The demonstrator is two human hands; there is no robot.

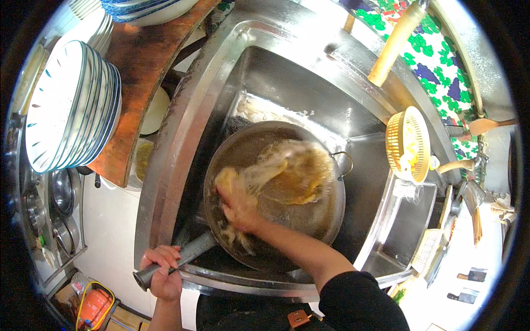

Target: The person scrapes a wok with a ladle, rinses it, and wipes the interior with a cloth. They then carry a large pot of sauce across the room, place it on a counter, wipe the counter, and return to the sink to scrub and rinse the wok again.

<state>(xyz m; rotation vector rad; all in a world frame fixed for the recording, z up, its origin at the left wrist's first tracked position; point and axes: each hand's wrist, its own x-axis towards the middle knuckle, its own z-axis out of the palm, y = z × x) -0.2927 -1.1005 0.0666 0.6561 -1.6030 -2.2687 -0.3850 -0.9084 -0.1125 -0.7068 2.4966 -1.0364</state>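
A large round wok (290, 240) sits tilted in the stainless steel sink (285, 70), with murky brownish water (300, 182) swirling inside. My left hand (163, 267) is wrapped around its long hollow metal handle (196, 250), which rests over the sink's front edge. Inside the wok, at its left side, my right hand (242, 209) presses a yellowish cloth or sponge (227, 178) against the wall. Motion blur hides the exact shape of that piece and of my fingers. A wire loop handle (348, 163) stands out from the wok's far right rim.
Stacked plates (74, 107) stand on a wooden board (132, 70) at left. A yellow strainer basket (408, 145) with scraps sits on the sink's right ledge. A wooden handle (395, 45) juts over the back right. Two cleavers (468, 296) lie on the right counter.
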